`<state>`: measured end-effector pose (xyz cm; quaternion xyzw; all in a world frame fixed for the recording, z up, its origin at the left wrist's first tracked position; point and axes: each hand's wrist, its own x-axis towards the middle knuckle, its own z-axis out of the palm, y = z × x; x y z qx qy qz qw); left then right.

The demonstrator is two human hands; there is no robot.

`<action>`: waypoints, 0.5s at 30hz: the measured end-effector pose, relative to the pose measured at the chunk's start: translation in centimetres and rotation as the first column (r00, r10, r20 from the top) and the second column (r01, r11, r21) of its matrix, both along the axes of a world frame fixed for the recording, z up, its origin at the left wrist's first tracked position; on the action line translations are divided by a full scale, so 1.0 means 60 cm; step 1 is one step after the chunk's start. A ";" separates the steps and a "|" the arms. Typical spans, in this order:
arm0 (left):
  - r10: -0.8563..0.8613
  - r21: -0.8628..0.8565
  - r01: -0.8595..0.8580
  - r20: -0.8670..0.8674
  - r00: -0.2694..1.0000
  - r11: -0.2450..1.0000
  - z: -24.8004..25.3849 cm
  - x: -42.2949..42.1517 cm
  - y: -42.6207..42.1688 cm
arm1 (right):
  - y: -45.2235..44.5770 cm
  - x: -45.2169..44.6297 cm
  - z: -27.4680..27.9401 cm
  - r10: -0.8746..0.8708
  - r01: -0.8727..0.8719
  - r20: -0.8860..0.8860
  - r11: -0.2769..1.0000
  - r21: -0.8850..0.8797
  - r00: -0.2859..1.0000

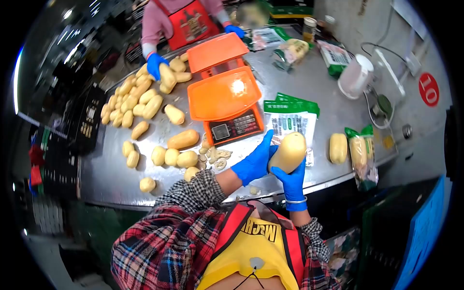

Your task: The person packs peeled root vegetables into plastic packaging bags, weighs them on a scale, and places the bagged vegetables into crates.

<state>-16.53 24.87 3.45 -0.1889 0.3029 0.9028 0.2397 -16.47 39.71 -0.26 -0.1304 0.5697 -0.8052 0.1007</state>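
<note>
A thick, pale yellow lotus root section is held up between both hands over the table's front edge. My left hand, in a blue glove, presses against its left side, fingers pointing up. From below and the right, my right hand, also blue-gloved, wraps round its lower end. Just behind it lie green-and-white printed packing bags, flat on the metal table and partly covered by the root. To the right, another lotus root section lies beside a filled bag.
An orange scale stands mid-table, with root offcuts before it. Many lotus roots are heaped at left. Across the table, a co-worker's gloved hand touches one. A white kettle and filled bags stand at back right.
</note>
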 end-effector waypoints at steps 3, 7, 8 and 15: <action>0.135 0.003 -0.136 0.042 0.990 0.991 -0.017 0.004 -0.065 | -0.008 -0.004 0.005 -0.064 0.063 -0.084 0.998 -0.011 0.994; -0.031 0.169 0.040 -0.054 0.998 0.985 0.040 0.035 -0.057 | -0.035 -0.011 0.017 -0.093 0.163 -0.400 0.976 0.145 0.912; -0.024 0.094 0.027 -0.040 0.999 0.995 0.038 0.031 -0.050 | -0.037 -0.017 0.022 -0.047 0.105 -0.304 0.979 0.176 0.952; -0.517 -0.883 -0.468 -0.409 0.752 0.018 -0.115 -0.008 -0.043 | 0.021 -0.067 -0.006 -0.111 0.197 0.297 0.940 -0.278 0.948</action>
